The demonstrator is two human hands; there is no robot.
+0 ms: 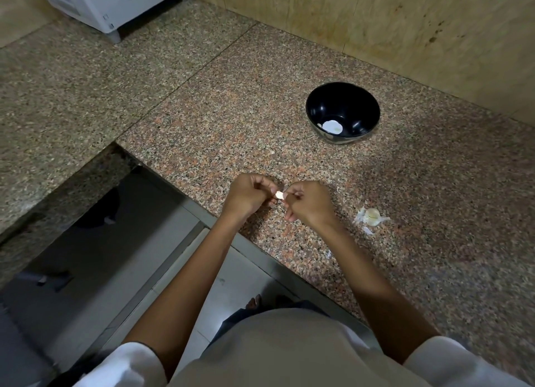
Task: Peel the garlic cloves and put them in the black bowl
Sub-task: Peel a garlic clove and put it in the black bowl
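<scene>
Black bowl (362, 108) upright on speckled granite counter (434, 198), far side, well apart from both hands and up-right of them. Inside, on the bottom: one small pale piece (318, 125) at the left edge of a bright white round patch, glare or contents unclear from this angle. Rest of bowl interior bare black. Garlic clove (279, 195) small, whitish, held in the air above the counter near its front edge, right between the two hands, touching both. Left hand (249, 195) curled, thumb and forefinger pinching the clove's left end, other fingers tucked into the palm. Right hand (308, 201) also curled, fingertips pinching the clove's right end, lower fingers bent under; neither hand flat or spread. Knuckles of both pointing toward each other, wrists apart, forearms in from the bottom of the view. To the right of the right hand, near but not touching: garlic remnant (372, 214), yellowish, lying on the counter among papery skin scraps (367, 230). One more white skin flake (329, 255) closer to the counter edge. Wooden panel (405, 24) behind the bowl. White appliance (110, 1) top left.
</scene>
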